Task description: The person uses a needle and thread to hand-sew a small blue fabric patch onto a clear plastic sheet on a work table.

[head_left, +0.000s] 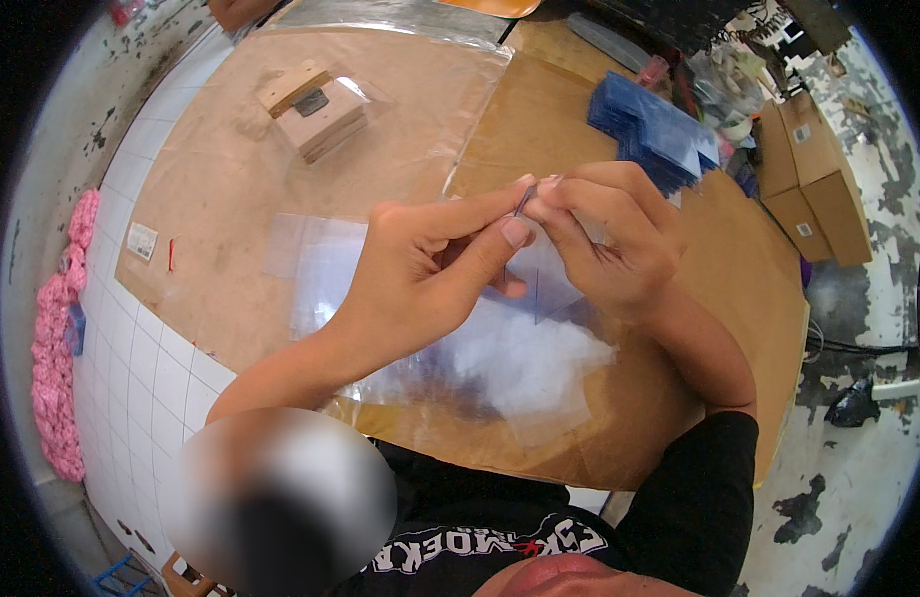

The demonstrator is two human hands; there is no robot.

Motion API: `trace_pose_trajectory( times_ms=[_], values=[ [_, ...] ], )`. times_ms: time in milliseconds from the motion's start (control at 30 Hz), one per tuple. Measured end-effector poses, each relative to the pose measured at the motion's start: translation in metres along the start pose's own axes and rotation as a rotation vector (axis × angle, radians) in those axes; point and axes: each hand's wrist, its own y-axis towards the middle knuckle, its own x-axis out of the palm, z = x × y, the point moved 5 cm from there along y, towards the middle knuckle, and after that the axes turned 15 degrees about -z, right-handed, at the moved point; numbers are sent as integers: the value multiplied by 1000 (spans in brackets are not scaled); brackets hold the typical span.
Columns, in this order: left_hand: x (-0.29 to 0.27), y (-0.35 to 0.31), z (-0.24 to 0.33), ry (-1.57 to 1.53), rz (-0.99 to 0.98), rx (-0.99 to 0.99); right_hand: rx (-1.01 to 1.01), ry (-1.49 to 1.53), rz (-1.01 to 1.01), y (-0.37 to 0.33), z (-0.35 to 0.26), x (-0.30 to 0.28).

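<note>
My left hand (430, 259) and my right hand (614, 234) meet above the middle of the table, fingertips almost touching. Both pinch a small, thin clear plastic piece (523, 202) whose edge shows as a dark line. Much of it is hidden by my fingers, and its lower outline blends into the plastic behind. Below my hands, a loose pile of clear plastic sheets (540, 368) spreads over the brown table covering, some of it bluish and shiny with glare.
A wooden block (321, 124) with a dark piece on it sits at the far left of the table (211, 209). Stacked blue plastic pieces (644, 124) lie far right, beside cardboard boxes (813, 179). A white label (142, 241) and a red strip (172, 255) lie near the left edge.
</note>
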Motion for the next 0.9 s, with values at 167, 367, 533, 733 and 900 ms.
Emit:
trace_pose_trajectory(
  times_ms=[167,367,533,733,900],
  values=[
    [0,-2,0,52,-67,-18,4,26,45,0,2,2],
    [0,-2,2,88,-92,-47,17,42,13,1,-1,0],
    [0,-2,2,94,-89,-46,37,87,14,2,-2,-1],
    [0,-3,1,105,-83,-81,77,154,-7,6,2,-3],
    [1,-3,0,88,-96,-70,82,142,-11,5,2,-2]
  ],
)
